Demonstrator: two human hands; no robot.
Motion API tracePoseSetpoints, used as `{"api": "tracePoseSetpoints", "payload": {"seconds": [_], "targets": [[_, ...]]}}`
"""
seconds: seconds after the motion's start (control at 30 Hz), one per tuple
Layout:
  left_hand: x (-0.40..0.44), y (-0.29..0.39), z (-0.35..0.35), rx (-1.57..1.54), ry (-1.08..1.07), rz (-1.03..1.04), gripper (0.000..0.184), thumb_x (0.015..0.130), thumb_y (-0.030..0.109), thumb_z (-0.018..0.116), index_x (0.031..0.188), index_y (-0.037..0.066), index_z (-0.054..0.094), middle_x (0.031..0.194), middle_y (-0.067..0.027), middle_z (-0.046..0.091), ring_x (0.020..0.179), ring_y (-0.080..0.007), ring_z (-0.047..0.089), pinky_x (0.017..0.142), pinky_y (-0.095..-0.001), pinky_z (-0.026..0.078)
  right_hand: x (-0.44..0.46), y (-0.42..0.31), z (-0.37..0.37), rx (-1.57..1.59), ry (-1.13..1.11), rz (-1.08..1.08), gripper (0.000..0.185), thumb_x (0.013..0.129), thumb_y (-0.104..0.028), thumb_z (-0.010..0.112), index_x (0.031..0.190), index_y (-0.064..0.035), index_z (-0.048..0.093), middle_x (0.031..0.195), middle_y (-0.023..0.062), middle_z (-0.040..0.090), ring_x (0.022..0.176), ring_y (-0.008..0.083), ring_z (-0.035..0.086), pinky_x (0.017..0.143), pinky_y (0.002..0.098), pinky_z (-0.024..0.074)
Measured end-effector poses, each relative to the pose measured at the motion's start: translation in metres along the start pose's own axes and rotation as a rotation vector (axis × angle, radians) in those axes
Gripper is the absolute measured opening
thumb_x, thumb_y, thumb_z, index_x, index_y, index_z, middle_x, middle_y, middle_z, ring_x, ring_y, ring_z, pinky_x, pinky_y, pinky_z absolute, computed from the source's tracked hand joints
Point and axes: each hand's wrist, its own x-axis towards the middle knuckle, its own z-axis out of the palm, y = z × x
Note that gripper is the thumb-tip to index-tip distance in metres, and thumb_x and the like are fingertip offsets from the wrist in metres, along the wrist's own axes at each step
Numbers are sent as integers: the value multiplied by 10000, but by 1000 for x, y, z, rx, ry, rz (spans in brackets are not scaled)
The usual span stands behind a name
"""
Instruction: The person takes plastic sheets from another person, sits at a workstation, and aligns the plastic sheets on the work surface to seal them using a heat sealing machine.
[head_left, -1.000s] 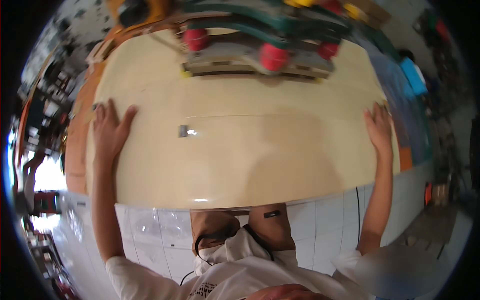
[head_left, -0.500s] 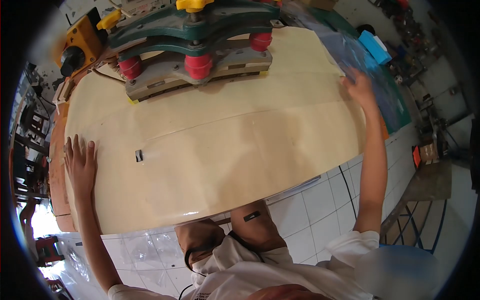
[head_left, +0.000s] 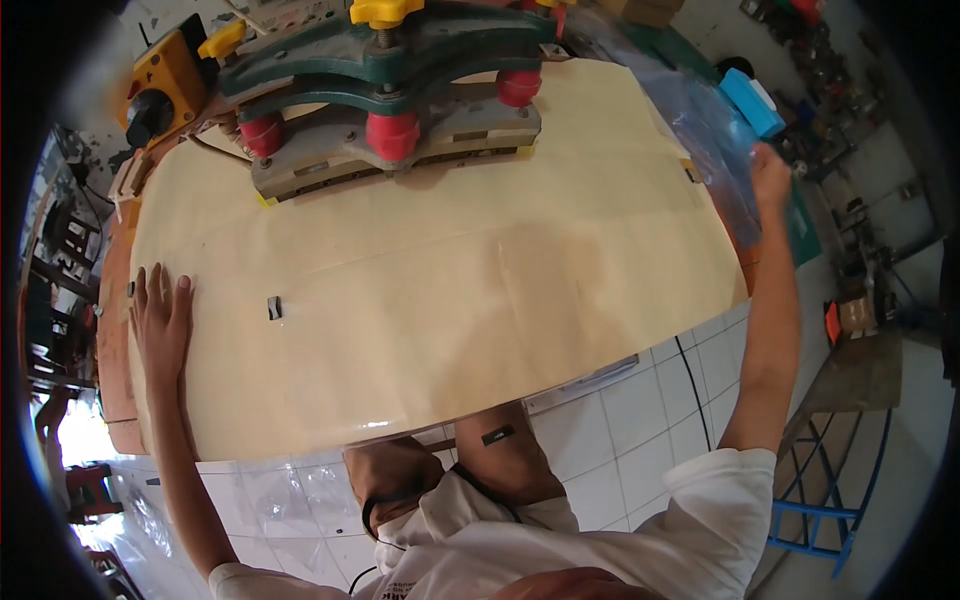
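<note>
A large cream sheet (head_left: 430,290) covers most of the worktable. My left hand (head_left: 163,315) lies flat with fingers spread on the sheet's left edge, beside a small dark piece (head_left: 131,289). A small dark and silver clip-like piece (head_left: 275,308) rests on the sheet to the right of that hand. My right hand (head_left: 771,178) is closed, off the sheet's right edge, near clear plastic film (head_left: 715,135); whatever its fingers hold, if anything, is too small to make out. Another small dark piece (head_left: 691,171) sits at the sheet's right edge.
A green clamp frame (head_left: 310,65) with red cylinders (head_left: 391,135) and yellow knobs (head_left: 385,11) stands over the sheet's back. A yellow control box (head_left: 165,85) is at the back left. A light blue box (head_left: 752,102) lies beyond my right hand. White floor tiles show in front.
The view has turned, shifting the clamp leftward. My right hand has left the sheet's right edge, moving outward and closing. My left hand stays flat on the left edge.
</note>
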Motion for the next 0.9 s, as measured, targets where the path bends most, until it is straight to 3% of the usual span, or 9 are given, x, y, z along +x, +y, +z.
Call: {"api": "tracePoseSetpoints", "payload": {"seconds": [0.07, 0.17, 0.33, 0.4, 0.43, 0.5, 0.67, 0.73, 0.9], "targets": [[1, 16, -13, -93, -30, -128, 686, 972, 565, 471, 1425, 51, 491, 1543, -229, 349, 1444, -380, 299, 1180, -507, 188, 2, -6, -25, 104, 464, -54, 255, 971, -296, 607, 1076, -116, 753, 951, 132, 740, 847, 328, 715, 749, 423, 565], [0, 23, -20, -67, -24, -124, 692, 967, 578, 465, 1432, 67, 491, 1554, -214, 337, 1454, -364, 290, 1188, -540, 152, 6, -20, -68, 245, 636, -217, 239, 947, -321, 648, 1022, -132, 774, 921, 130, 740, 823, 305, 716, 715, 403, 560], [0, 15, -11, -34, 44, -54, 672, 963, 571, 479, 1411, 71, 514, 1553, -200, 345, 1455, -362, 288, 1190, -558, 134, 2, -42, -94, 265, 33, -226, 257, 932, -328, 671, 1024, -111, 773, 858, 86, 745, 789, 218, 709, 715, 338, 536], [-3, 22, -20, -91, 55, -79, 631, 964, 552, 494, 1382, 82, 544, 1545, -192, 359, 1446, -365, 302, 1191, -555, 141, 0, -45, -67, 709, -352, 191, 268, 930, -327, 663, 1041, -106, 768, 863, 79, 740, 835, 180, 690, 760, 310, 523], [-4, 23, -22, -89, 64, -85, 631, 964, 552, 494, 1382, 82, 544, 1545, -192, 359, 1446, -365, 302, 1191, -555, 141, 11, -31, -43, 716, -346, 184, 268, 930, -327, 663, 1041, -106, 768, 863, 79, 740, 835, 180, 690, 760, 310, 523], [-4, 23, -25, -128, 108, -42, 575, 968, 518, 514, 1351, 93, 569, 1536, -187, 372, 1424, -365, 332, 1189, -528, 167, 36, 8, -3, 683, 83, 50, 292, 944, -335, 635, 1052, -95, 763, 924, 96, 743, 888, 185, 683, 797, 311, 520], [-10, 40, -47, -246, 379, 51, 418, 953, 373, 609, 1244, 74, 617, 1365, -174, 506, 1293, -377, 447, 1058, -483, 369, -9, -59, -126, 688, 641, 135, 241, 914, -283, 697, 1047, -94, 765, 950, 67, 741, 820, 180, 694, 764, 315, 531], [-12, 52, -64, -238, 639, 346, 323, 877, 263, 692, 1123, 55, 667, 1193, -167, 565, 1126, -354, 533, 937, -466, 432, -16, -70, -154, 673, 922, -168, 176, 903, -208, 719, 1038, -106, 769, 908, 61, 732, 760, 196, 688, 696, 295, 526], [-46, 133, -115, -458, 624, 788, 216, 774, 101, 703, 967, 4, 705, 1033, -178, 592, 989, -340, 572, 871, -476, 443, -70, -114, -207, 391, 962, -730, 168, 832, -67, 705, 976, -122, 773, 837, 51, 696, 660, 203, 640, 576, 308, 481]]}}
